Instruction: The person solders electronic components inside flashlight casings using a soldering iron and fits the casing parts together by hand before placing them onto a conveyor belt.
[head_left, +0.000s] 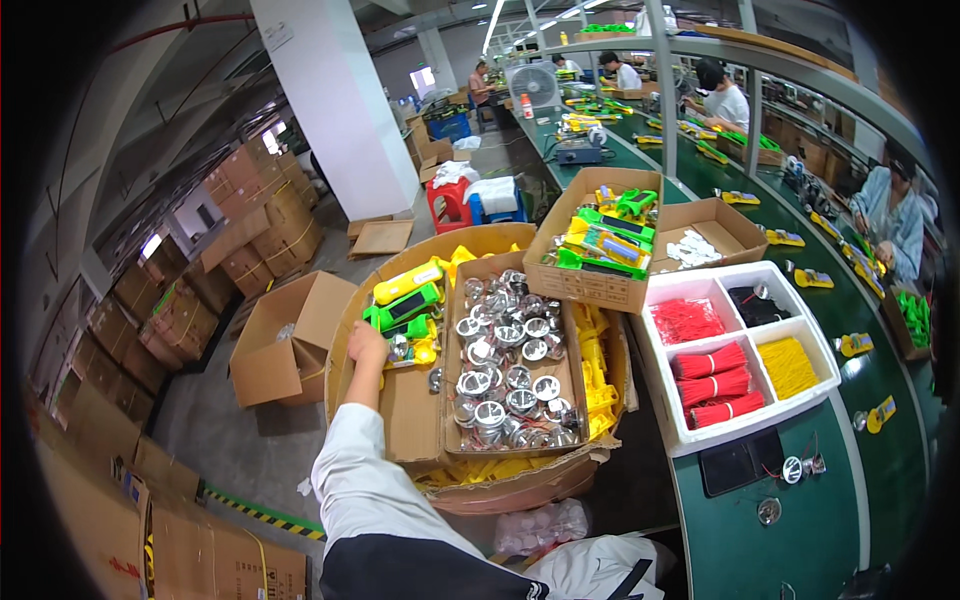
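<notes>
Housings in green and yellow plastic (405,305), torch bodies by their look, lie heaped at the far end of a narrow cardboard tray (410,425) set inside a big, battered carton (500,497), and from where I stand the worker's left hand (368,345) is right at their near left edge. Its fingers turn in toward the pile, partly hidden, so I can't tell whether they are clenched around a housing or only touching one; the right hand is out of sight. Just to the right, a second tray is crowded with shiny round reflectors (490,415), some trailing thin wires. Beyond that, a smaller carton (590,287) of similar housings perches high, and on the green bench (780,530) a white foam box (700,437) carries red wire bundles (713,372) and yellow wires (788,366). I'd judge each housing light and stiff, a bit slick on its smooth faces, and easiest to take around the middle of the body, clear of the dark panel and any loose leads. The reflectors look the more delicate: thin, prone to scratches and smears, better lifted by the rim than tugged by a wire.
</notes>
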